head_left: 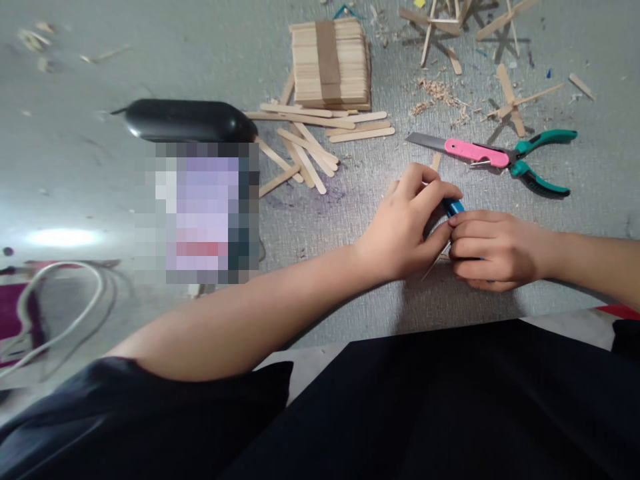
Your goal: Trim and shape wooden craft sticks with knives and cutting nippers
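Observation:
My left hand (403, 227) is curled on the grey mat, its fingers pressing a thin wooden stick (436, 261) that pokes out beneath it. My right hand (493, 248) is closed in a fist around a blue-handled tool (454, 207), whose tip shows between the two hands. Both hands touch each other at the fingertips. What the blue tool's far end looks like is hidden inside my right fist.
A pink utility knife (463, 150) and green-handled pliers (537, 160) lie just beyond my hands. A banded stack of wooden sticks (330, 63) and loose sticks (310, 143) sit farther back. Stick crosses (513, 100) lie at the back right. A black oblong case (187, 120) and white cable (60, 320) are left.

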{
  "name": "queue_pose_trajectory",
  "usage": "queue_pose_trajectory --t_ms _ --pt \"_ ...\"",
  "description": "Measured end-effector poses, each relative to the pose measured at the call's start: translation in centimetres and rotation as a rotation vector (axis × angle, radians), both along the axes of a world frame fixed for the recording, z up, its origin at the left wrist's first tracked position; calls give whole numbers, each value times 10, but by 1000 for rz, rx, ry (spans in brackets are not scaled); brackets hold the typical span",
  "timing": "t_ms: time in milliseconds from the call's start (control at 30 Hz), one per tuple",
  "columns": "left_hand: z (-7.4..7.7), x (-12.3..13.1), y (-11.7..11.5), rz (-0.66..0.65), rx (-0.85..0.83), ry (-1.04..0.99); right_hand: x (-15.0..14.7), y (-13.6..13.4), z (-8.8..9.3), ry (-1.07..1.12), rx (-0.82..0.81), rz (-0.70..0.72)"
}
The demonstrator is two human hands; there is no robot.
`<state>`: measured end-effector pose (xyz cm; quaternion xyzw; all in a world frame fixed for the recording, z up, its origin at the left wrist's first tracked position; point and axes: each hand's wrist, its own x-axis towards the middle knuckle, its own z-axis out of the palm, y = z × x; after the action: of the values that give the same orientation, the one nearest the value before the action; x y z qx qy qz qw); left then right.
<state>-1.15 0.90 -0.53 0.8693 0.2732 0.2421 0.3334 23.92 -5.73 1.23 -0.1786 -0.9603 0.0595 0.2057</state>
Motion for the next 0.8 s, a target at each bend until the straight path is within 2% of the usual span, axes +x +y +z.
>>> queue_pose_trajectory --t_ms 800 --pt "-1 0 0 -2 18 -14 -1 0 0 -8 3 6"
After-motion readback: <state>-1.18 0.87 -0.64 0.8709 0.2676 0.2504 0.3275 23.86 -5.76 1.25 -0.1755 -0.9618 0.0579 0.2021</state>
